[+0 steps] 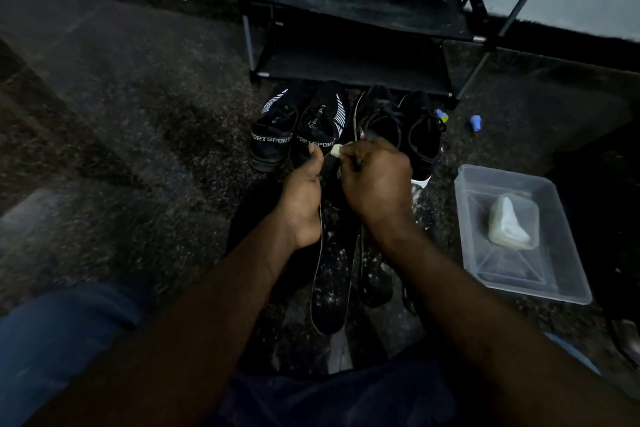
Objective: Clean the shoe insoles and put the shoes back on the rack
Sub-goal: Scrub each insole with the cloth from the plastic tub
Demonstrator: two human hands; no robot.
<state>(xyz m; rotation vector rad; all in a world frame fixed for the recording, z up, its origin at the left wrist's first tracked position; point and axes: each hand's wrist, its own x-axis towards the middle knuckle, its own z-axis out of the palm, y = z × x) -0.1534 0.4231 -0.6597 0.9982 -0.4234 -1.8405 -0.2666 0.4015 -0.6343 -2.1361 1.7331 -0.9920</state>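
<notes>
My left hand (304, 198) grips the upper edge of a long black insole (330, 291) that stands tilted between my knees. My right hand (377, 180) is curled around a small pale cloth or wipe (335, 150) and presses it on the top end of that insole. A second dark insole (375, 277) lies on the floor just to the right. Two pairs of black shoes stand in front: the pair marked SPORT (298, 128) on the left, a plain black pair (405, 125) on the right. The black shoe rack (356, 21) stands behind them with bare shelves.
A clear plastic tub (568, 281) with a whitish lump in it sits on the floor at right. Small blue objects (475, 122) lie by the rack's right foot. Dark speckled floor spreads to the left. My blue-clad legs fill the bottom.
</notes>
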